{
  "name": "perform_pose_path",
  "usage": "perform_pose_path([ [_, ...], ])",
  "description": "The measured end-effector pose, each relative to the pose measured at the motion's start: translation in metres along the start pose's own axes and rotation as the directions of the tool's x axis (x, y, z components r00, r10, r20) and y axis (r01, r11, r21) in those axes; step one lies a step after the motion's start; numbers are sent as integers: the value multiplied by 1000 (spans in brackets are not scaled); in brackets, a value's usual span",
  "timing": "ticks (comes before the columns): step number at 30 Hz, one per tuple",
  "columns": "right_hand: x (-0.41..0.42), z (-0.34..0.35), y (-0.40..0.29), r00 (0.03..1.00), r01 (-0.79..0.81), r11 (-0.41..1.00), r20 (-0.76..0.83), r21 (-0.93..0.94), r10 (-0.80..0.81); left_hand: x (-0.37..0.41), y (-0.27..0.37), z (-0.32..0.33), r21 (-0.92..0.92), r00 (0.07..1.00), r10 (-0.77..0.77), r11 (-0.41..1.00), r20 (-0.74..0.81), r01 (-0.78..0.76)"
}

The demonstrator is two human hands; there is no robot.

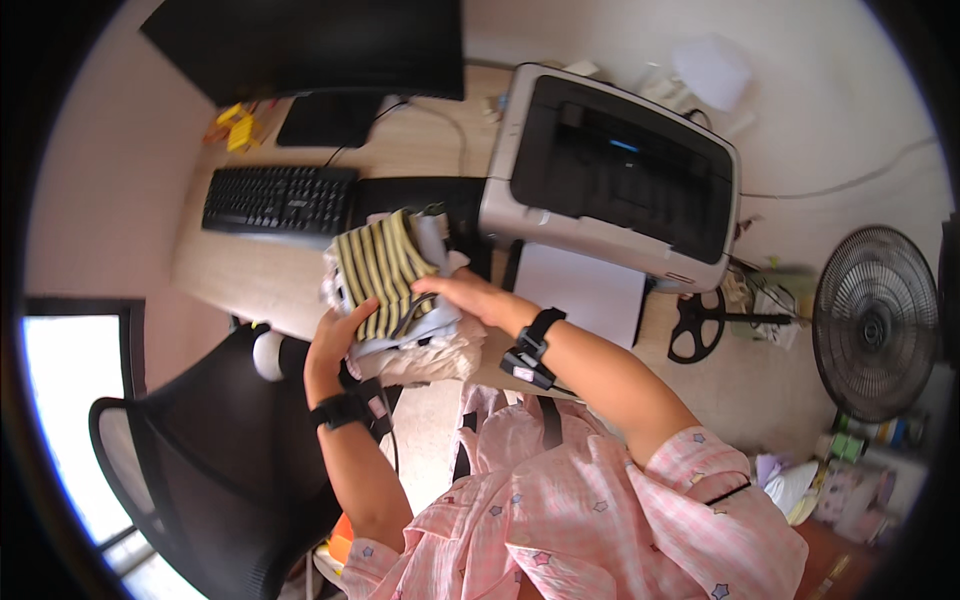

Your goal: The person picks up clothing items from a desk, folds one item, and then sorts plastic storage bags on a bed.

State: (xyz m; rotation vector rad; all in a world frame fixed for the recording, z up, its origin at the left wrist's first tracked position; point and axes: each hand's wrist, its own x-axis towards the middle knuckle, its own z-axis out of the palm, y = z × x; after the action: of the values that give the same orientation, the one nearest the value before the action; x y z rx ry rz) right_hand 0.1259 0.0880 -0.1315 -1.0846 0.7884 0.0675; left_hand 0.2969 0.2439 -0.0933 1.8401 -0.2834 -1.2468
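A stack of folded clothes is between my two hands at the front edge of the desk. On top lies a folded garment with yellow and black stripes. Light grey and cream fabric shows in the layers beneath it. My left hand grips the stack's near left side, its thumb on the striped cloth. From the right, my right hand holds the stack, with a finger or thumb reaching onto the stripes. The fingers under and behind the cloth are hidden. Both wrists carry black strapped devices.
Behind the stack are a black keyboard and a monitor. A printer stands to the right, white paper before it. A fan is at far right. A black mesh chair sits at left.
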Motion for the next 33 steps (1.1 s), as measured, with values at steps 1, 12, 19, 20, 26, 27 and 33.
perform_pose_path([
  [1,4,4,2,997,79,995,-3,-66,-80,-7,6,-2,-3,999,42,999,-18,-42],
  [12,-140,-6,-116,762,608,784,-186,-125,-621,-99,148,27,199,828,561,810,17,-552],
  [19,-274,-83,-66,414,758,598,-515,-261,-751,-122,181,166,156,562,693,559,451,-814],
  [20,-301,-92,-48,450,729,649,-561,-217,-694,-134,179,197,116,553,646,589,526,-799],
  [26,-435,-99,75,194,762,640,-907,-101,-374,-202,139,361,76,389,277,722,879,-687],
  [27,-452,-98,96,179,762,645,-940,-54,-291,-207,124,386,64,302,234,684,924,-727],
  [33,-558,-99,221,-35,798,602,-999,-15,22,-278,23,535,85,50,-71,677,996,-731],
])
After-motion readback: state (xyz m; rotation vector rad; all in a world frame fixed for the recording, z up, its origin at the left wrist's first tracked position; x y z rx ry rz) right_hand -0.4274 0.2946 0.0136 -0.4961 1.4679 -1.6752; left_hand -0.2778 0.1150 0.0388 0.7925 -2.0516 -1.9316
